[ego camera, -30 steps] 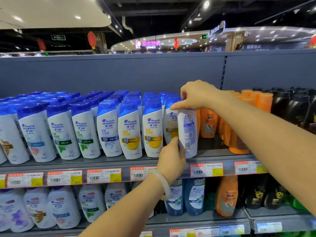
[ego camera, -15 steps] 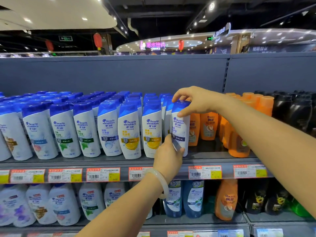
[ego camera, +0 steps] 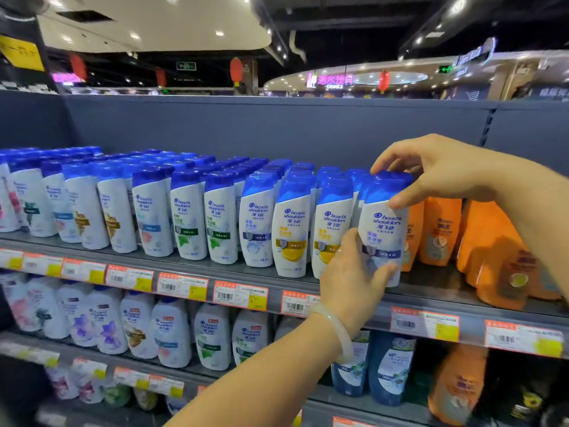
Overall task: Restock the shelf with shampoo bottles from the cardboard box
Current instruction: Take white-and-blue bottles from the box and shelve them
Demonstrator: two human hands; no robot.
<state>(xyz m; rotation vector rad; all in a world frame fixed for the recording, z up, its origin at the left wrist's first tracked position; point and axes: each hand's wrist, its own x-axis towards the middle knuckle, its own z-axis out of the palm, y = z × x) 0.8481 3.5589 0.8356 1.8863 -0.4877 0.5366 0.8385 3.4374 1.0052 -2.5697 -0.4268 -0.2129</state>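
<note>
- Head view, right of centre: our right hand (ego camera: 443, 171) pinches the blue cap of the shampoo bottle (ego camera: 383, 229), thumb on the front just under the cap, fingers arched over the top.
- Our left hand (ego camera: 351, 282) cups the bottle's lower body, thumb across the front near the base and fingers wrapped round its left side; a pale bangle (ego camera: 334, 328) sits at the wrist.
- 1 second ago the bottle showed its back label with the barcode; half a second ago it had turned partway; now the logo faces us squarely and the bottle stands upright at the shelf (ego camera: 431, 300) edge.
- We judge this bottle as good as placed: facing is done, and only letting go remains.
- It ends the front row of white bottles (ego camera: 289, 229), just beside the orange bottles (ego camera: 440, 229) at centre right.
- The bottle is glossy white plastic, flattened and waisted, wider at the shoulder, with a smooth rounded cap; it should slide easily on the grey metal shelf.
- The cardboard box is not in view.
- Paper price tags (ego camera: 240, 295) line the shelf lip below.
</note>
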